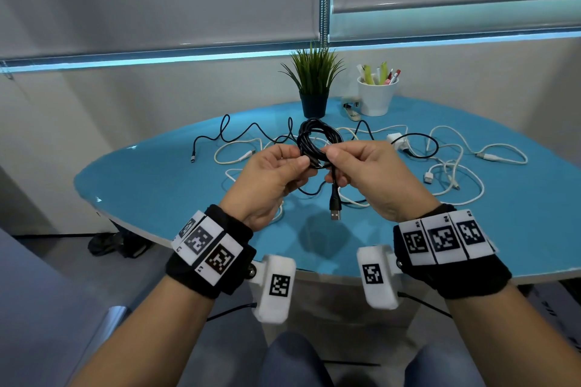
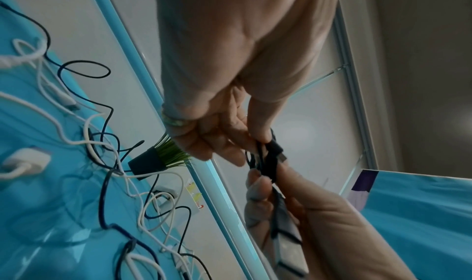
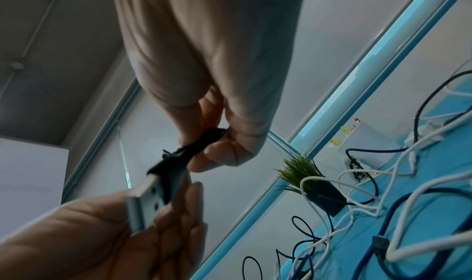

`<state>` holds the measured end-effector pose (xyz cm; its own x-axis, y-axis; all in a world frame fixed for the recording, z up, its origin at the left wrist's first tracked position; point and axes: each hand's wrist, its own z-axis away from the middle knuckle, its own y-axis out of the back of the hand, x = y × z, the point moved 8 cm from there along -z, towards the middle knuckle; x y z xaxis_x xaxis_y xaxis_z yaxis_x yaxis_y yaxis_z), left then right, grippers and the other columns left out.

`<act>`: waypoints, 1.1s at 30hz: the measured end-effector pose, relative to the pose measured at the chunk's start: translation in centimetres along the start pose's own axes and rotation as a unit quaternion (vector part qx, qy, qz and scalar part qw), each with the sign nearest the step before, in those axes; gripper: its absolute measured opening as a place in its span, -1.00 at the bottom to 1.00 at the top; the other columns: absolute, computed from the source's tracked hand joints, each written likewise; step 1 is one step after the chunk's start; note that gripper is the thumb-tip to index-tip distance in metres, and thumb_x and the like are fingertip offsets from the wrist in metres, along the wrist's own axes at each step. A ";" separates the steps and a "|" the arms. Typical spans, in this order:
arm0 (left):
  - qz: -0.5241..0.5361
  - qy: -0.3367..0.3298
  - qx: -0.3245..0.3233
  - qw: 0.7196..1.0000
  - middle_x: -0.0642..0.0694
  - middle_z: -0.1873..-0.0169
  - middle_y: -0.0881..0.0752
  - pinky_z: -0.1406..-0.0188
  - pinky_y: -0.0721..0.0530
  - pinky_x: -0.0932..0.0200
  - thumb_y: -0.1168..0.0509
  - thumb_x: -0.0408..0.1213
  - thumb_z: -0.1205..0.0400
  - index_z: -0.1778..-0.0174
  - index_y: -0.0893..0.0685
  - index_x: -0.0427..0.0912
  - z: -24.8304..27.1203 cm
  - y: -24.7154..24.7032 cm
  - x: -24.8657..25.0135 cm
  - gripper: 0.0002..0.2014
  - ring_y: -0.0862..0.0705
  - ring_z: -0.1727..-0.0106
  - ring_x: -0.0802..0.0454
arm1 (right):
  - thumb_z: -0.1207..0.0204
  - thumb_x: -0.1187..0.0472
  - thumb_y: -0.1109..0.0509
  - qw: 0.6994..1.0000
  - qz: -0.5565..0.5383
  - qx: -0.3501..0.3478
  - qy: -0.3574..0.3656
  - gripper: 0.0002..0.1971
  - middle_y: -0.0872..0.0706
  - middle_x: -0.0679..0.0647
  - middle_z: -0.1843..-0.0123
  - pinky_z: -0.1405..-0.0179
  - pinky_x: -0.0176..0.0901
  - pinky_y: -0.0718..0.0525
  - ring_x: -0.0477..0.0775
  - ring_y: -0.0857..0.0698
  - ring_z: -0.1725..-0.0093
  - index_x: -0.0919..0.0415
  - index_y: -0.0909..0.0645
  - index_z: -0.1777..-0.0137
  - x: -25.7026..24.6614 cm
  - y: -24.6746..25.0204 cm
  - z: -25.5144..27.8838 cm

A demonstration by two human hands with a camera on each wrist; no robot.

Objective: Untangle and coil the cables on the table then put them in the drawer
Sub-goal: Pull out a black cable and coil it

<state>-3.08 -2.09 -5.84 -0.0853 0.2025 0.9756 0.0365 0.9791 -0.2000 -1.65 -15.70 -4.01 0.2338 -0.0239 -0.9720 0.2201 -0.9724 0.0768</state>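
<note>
Held up over the round blue table (image 1: pixel 163 185): one thin black rubbery cable wound into a coil (image 1: pixel 317 138), pinched at its lower edge by left hand (image 1: pixel 267 179) and right hand (image 1: pixel 374 176), thumbs and forefingers closed on the bunched strands, silver USB plug (image 1: pixel 335 214) dangling below. Probably light, limp and springy, likely to unwind if released; best gripped where the loops cross. Still loose on the tabletop: at least one more black cable (image 1: pixel 239 132) and several tangled white cables (image 1: pixel 456 163), exact count unclear. No drawer in sight.
</note>
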 end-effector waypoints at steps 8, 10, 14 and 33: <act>-0.095 0.024 -0.013 0.995 -0.02 0.18 -0.61 0.01 -0.37 0.13 -0.23 -0.33 -0.65 0.25 -0.60 -0.06 0.5 -0.4 -0.2 -0.83 -0.48 -0.01 0.06 | -0.51 0.37 -0.41 0.998 0.037 0.038 0.022 -0.87 -0.74 0.02 0.31 0.45 -0.39 -0.59 -0.16 -0.70 0.45 0.15 -0.73 0.17 -0.2 0.2 -0.3; -0.101 0.024 -0.014 0.995 -0.03 0.15 -0.58 0.00 -0.35 0.11 -0.23 -0.31 -0.65 0.25 -0.60 -0.05 0.6 -0.5 -0.2 -0.83 -0.44 0.00 0.06 | -0.50 0.38 -0.42 0.998 0.035 0.042 0.023 -0.88 -0.74 0.02 0.33 0.46 -0.41 -0.57 -0.15 -0.70 0.46 0.17 -0.74 0.16 -0.2 0.3 -0.4; -0.089 0.024 -0.020 0.996 0.01 0.18 -0.60 -0.05 -0.34 0.07 -0.25 -0.30 -0.64 0.31 -0.57 -0.04 0.5 -0.3 -0.1 -0.80 -0.47 -0.01 0.08 | -0.50 0.36 -0.43 0.998 0.039 0.047 0.021 -0.88 -0.75 0.01 0.31 0.44 -0.42 -0.57 -0.14 -0.71 0.44 0.14 -0.74 0.17 -0.2 0.4 -0.3; -0.151 -0.062 0.033 0.986 -0.10 0.32 -0.65 0.53 -0.53 0.42 -0.23 -0.30 -0.67 0.07 -0.58 -0.22 0.4 -0.1 1.3 -0.92 -0.59 0.45 0.23 | -0.51 0.43 -0.38 0.999 0.047 -0.003 0.006 -0.84 -0.70 0.05 0.37 0.47 -0.38 -0.56 -0.19 -0.65 0.50 0.18 -0.71 0.18 0.6 -0.6 0.0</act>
<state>-3.59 -1.95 -4.62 -0.2041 -0.1014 0.9737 -0.0743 0.9934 0.0878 -1.68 -15.14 -4.69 0.2654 -0.1112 -0.9577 0.2028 -0.9647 0.1682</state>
